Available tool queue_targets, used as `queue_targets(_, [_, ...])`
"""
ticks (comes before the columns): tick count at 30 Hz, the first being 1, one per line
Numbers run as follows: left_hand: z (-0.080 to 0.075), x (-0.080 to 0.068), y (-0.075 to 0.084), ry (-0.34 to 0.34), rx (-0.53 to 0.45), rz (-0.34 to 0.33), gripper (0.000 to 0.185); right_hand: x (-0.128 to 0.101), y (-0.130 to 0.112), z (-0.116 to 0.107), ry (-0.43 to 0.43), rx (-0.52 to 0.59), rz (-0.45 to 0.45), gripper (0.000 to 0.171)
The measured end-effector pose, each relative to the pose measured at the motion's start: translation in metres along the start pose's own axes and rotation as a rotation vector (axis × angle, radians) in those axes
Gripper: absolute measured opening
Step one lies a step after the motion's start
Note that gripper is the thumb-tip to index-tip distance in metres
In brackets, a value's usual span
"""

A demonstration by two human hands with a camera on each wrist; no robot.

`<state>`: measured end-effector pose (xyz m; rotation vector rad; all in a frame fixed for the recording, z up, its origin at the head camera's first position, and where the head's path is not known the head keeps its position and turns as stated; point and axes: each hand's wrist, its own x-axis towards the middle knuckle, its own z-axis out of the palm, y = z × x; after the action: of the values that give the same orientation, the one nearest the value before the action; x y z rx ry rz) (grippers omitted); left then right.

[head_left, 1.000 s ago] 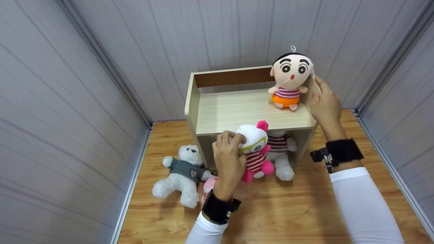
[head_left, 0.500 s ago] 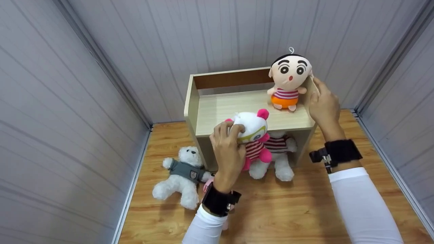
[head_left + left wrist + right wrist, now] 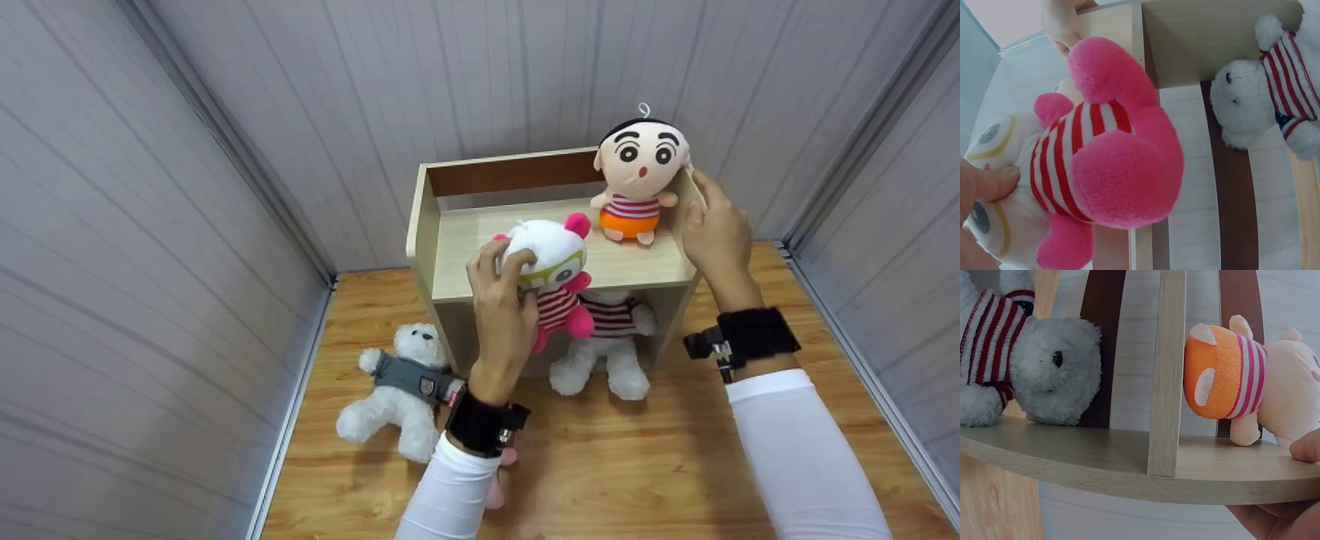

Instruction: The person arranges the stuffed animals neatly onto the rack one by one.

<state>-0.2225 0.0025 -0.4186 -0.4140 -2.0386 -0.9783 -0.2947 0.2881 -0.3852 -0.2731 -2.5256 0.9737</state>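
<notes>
Pink-white striped plush (image 3: 556, 279) upright, gripped by head, raised at wooden shelf (image 3: 517, 255) front edge.

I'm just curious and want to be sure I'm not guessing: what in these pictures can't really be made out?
- Pink toy on the floor: head view, mostly hidden behind the left forearm; what it is cannot be told.
- White bear in the striped shirt: head view, its head is hidden under the shelf.
- Left hand: left wrist view shows only a thumb against the pink and white plush.
- Right hand: right wrist view cuts it off at the edge.
</notes>
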Motion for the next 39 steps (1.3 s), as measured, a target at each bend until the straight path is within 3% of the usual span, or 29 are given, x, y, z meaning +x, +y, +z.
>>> queue_targets(14, [0.009,0.019,-0.006,0.122,-0.113,0.012,0.075,0.002,0.0,0.001,-0.017,0.012,-0.001,0.053])
queue_targets(23, [0.016,0.032,-0.01,0.211,-0.116,0.029,0.073,0.001,0.0,0.0,-0.017,0.018,0.001,0.052])
queue_targets(32, [0.028,0.034,-0.018,0.211,-0.134,-0.018,0.063,0.0,0.001,0.002,0.023,0.013,-0.03,0.05])
queue_targets(39, [0.034,0.037,-0.022,0.19,-0.131,-0.008,0.064,0.001,0.002,0.002,0.022,0.012,-0.03,0.05])
